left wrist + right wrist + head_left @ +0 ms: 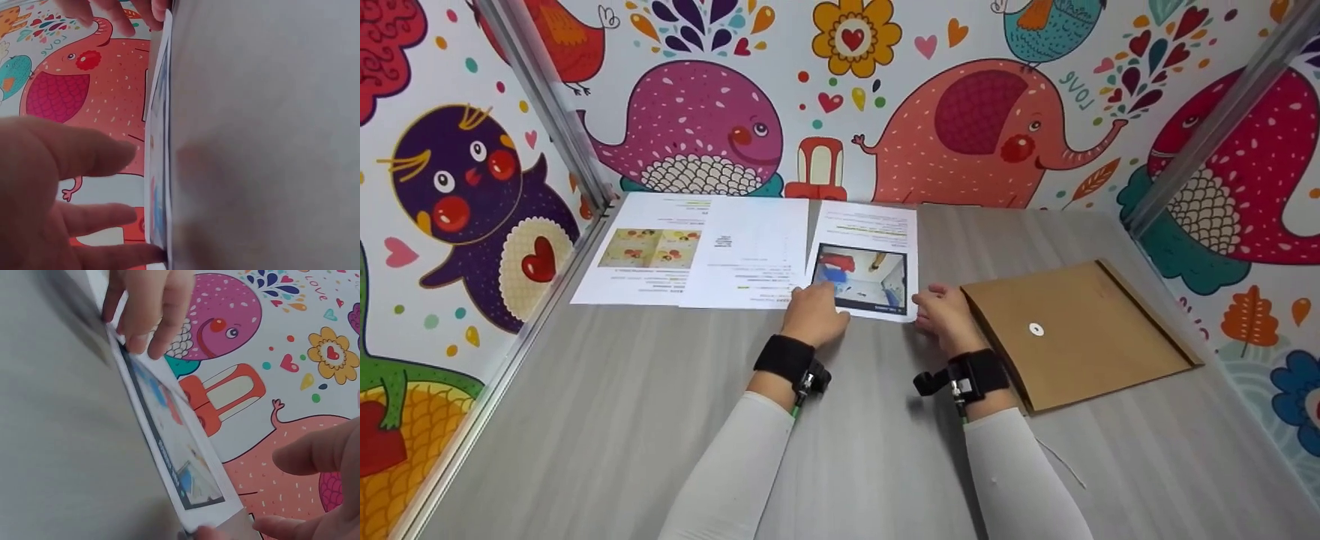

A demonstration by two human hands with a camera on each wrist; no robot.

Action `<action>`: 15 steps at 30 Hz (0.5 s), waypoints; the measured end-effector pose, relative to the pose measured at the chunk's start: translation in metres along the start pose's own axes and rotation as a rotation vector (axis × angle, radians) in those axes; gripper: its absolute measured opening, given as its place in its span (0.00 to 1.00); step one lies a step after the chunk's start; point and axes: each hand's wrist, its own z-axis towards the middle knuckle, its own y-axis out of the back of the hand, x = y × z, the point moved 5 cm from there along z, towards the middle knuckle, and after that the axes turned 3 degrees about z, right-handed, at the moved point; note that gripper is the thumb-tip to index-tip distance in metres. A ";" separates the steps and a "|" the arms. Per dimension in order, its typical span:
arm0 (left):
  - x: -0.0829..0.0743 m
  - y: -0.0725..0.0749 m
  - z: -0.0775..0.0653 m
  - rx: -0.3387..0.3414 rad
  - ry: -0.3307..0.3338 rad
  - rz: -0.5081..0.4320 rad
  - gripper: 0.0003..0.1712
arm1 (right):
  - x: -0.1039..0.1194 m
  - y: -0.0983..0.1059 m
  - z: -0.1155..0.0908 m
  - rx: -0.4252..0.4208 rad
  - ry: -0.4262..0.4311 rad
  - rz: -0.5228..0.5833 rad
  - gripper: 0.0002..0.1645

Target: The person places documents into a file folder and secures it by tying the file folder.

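A printed sheet with a colour photo (874, 225) lies flat on the grey table. At its near left corner is my left hand (814, 315), touching the paper with its fingertips, thumb held apart from them in the left wrist view. My right hand (946, 315) is at the near right corner, a fingertip against the edge. Its thumb stands away from the paper in the right wrist view. Left of this sheet, a mostly white text page (757, 232) partly overlaps another page with a food-coloured picture (645, 285).
A brown paper document envelope (1087, 337) with a white round button lies just right of my right hand, a thin string (1061, 461) trailing near it. Cartoon-printed panels (840, 112) with metal posts (544, 97) border the table at the back and sides.
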 end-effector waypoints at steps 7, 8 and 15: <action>-0.003 -0.001 -0.002 0.028 0.023 -0.025 0.27 | -0.008 -0.004 0.004 -0.008 0.039 0.022 0.38; -0.003 -0.001 -0.002 0.026 0.025 -0.024 0.27 | -0.010 -0.006 0.005 -0.011 0.043 0.034 0.37; 0.001 0.000 0.000 0.001 0.037 -0.035 0.15 | -0.019 -0.008 0.008 -0.080 0.056 0.107 0.28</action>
